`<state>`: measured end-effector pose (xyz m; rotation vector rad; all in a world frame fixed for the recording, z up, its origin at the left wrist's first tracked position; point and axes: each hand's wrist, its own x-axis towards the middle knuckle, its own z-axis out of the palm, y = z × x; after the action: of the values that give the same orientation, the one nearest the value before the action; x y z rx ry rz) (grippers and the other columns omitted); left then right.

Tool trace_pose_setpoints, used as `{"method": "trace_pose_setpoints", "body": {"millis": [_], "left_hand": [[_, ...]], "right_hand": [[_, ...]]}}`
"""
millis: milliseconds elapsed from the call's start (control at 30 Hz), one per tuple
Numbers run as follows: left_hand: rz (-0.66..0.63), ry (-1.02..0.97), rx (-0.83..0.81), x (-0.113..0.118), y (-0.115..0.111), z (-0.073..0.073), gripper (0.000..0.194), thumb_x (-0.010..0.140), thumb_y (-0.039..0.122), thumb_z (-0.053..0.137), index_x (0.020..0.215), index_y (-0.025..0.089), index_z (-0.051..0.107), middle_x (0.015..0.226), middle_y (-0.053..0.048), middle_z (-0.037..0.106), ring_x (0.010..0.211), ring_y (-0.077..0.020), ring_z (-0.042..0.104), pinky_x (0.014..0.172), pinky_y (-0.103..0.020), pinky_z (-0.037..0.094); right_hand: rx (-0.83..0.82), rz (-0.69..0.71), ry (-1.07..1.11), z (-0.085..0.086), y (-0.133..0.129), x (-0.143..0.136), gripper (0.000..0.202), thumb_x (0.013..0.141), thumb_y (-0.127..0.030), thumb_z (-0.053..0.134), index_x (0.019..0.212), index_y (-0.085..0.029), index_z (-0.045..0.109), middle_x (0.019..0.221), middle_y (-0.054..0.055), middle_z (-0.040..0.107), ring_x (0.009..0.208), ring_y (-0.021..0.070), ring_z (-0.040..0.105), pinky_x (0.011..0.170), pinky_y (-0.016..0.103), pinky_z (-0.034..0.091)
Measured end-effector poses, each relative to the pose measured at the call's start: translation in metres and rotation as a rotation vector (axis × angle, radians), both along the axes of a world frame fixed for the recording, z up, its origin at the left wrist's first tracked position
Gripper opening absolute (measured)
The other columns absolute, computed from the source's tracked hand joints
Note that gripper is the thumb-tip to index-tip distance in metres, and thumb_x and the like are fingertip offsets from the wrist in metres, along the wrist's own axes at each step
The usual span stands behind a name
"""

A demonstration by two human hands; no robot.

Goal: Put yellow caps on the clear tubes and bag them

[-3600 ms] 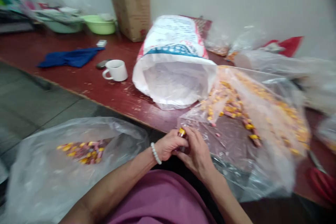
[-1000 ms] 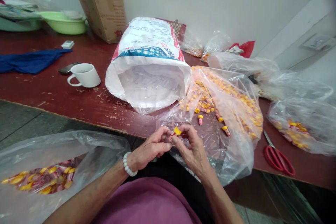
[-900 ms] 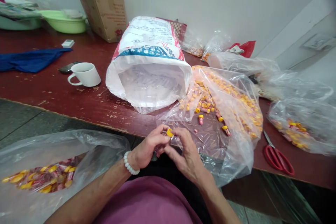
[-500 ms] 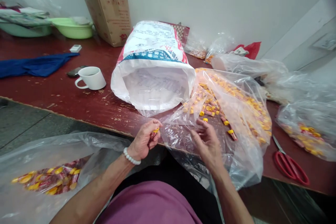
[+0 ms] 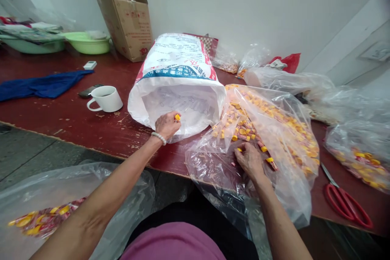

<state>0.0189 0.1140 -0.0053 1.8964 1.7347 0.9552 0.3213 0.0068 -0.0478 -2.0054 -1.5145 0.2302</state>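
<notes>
My left hand (image 5: 167, 125), with a beaded bracelet at the wrist, is closed on a small yellow-capped tube (image 5: 177, 118) at the mouth of a white woven sack (image 5: 178, 55). The sack lies with its opening toward me and has a clear liner inside. On the right, my right hand (image 5: 249, 159) has its fingers pinched on another yellow-capped piece (image 5: 239, 150). It is over a clear plastic bag (image 5: 210, 162) beside many yellow-capped tubes (image 5: 243, 124). One loose tube (image 5: 272, 163) lies just right of that hand.
A white mug (image 5: 106, 99) and blue cloth (image 5: 42, 83) are on the red table (image 5: 76, 120) at left. Red scissors (image 5: 347, 205) lie at right. A carton (image 5: 132, 28) and green basin (image 5: 88, 43) stand behind. Another bag of tubes (image 5: 45, 217) is at lower left.
My left hand has moved forward and up to the sack's mouth with the tube. My right hand, more open before, is now lower and closed on a yellow-capped piece. The view has shifted slightly.
</notes>
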Motion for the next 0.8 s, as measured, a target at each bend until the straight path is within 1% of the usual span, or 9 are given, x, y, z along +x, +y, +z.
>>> {"method": "trace_pose_setpoints", "body": {"millis": [100,233,300,367,433,533,633,667,800], "left_hand": [[-0.043,0.061,-0.022,0.014,0.013,-0.008,0.013,0.064,0.015,0.060,0.073,0.020,0.068,0.094,-0.009,0.063,0.092,-0.0268,0.059,0.074,-0.032,0.042],[-0.091,0.044,-0.082,0.017,0.027,-0.015,0.006,0.058,0.012,0.063,0.061,0.017,0.066,0.088,-0.010,0.063,0.095,-0.0301,0.059,0.077,-0.033,0.042],[-0.101,-0.016,-0.101,0.014,0.028,-0.013,0.008,0.057,0.013,0.064,0.064,0.018,0.066,0.084,-0.007,0.063,0.091,-0.0278,0.060,0.074,-0.030,0.043],[-0.113,-0.112,-0.120,0.009,0.022,-0.006,0.016,0.061,0.017,0.063,0.077,0.019,0.067,0.081,-0.005,0.062,0.079,-0.0222,0.061,0.065,-0.027,0.044],[-0.135,-0.211,-0.149,0.007,0.006,0.001,0.027,0.070,0.027,0.060,0.095,0.018,0.064,0.077,-0.003,0.061,0.059,-0.0144,0.057,0.053,-0.024,0.042],[-0.236,-0.521,-0.296,0.009,-0.032,0.006,0.035,0.076,0.038,0.058,0.103,0.016,0.057,0.072,0.000,0.058,0.039,-0.0052,0.041,0.039,-0.020,0.033],[-0.364,-0.999,-0.556,0.016,-0.077,0.004,0.031,0.069,0.037,0.070,0.087,0.017,0.053,0.071,0.002,0.058,0.036,-0.0011,0.035,0.036,-0.017,0.028],[-0.389,-1.102,-0.621,0.019,-0.090,0.003,0.030,0.069,0.036,0.071,0.081,0.017,0.052,0.070,0.003,0.057,0.036,-0.0006,0.035,0.036,-0.016,0.026],[-0.483,-1.163,-0.717,0.025,-0.127,-0.001,0.027,0.071,0.034,0.071,0.075,0.015,0.052,0.067,0.004,0.054,0.037,-0.0006,0.037,0.036,-0.016,0.025]], "right_hand": [[-0.006,-0.033,0.110,0.001,-0.002,0.007,0.021,0.068,-0.034,0.053,0.076,-0.017,0.062,0.068,0.004,0.062,0.062,0.0179,0.055,0.062,0.031,0.043],[0.035,-0.048,0.269,0.008,-0.019,0.009,0.040,0.076,-0.043,0.050,0.099,-0.013,0.062,0.071,0.004,0.063,0.056,0.0153,0.055,0.055,0.028,0.044],[0.081,-0.050,0.432,0.017,-0.032,-0.001,0.044,0.076,-0.046,0.053,0.106,-0.014,0.060,0.072,0.003,0.063,0.057,0.0139,0.054,0.055,0.027,0.044],[0.138,-0.033,0.695,0.029,-0.044,-0.020,0.044,0.074,-0.047,0.060,0.107,-0.017,0.061,0.068,0.001,0.061,0.055,0.0123,0.051,0.054,0.026,0.043],[0.181,0.022,0.930,0.042,-0.054,-0.046,0.041,0.072,-0.045,0.066,0.103,-0.019,0.062,0.065,-0.001,0.059,0.054,0.0109,0.050,0.053,0.025,0.042],[0.218,0.120,1.026,0.057,-0.059,-0.088,0.035,0.073,-0.043,0.067,0.099,-0.020,0.062,0.071,-0.001,0.060,0.058,0.0103,0.052,0.055,0.024,0.043],[0.275,0.162,0.953,0.059,-0.058,-0.116,0.031,0.077,-0.042,0.063,0.099,-0.021,0.061,0.082,0.001,0.060,0.067,0.0117,0.054,0.061,0.025,0.046],[0.289,0.176,0.903,0.057,-0.058,-0.122,0.029,0.079,-0.041,0.062,0.100,-0.021,0.060,0.085,0.002,0.059,0.070,0.0122,0.054,0.063,0.026,0.046],[0.308,0.268,0.691,0.047,-0.061,-0.127,0.025,0.083,-0.037,0.057,0.102,-0.021,0.060,0.094,0.004,0.057,0.077,0.0134,0.054,0.072,0.029,0.046]]}}
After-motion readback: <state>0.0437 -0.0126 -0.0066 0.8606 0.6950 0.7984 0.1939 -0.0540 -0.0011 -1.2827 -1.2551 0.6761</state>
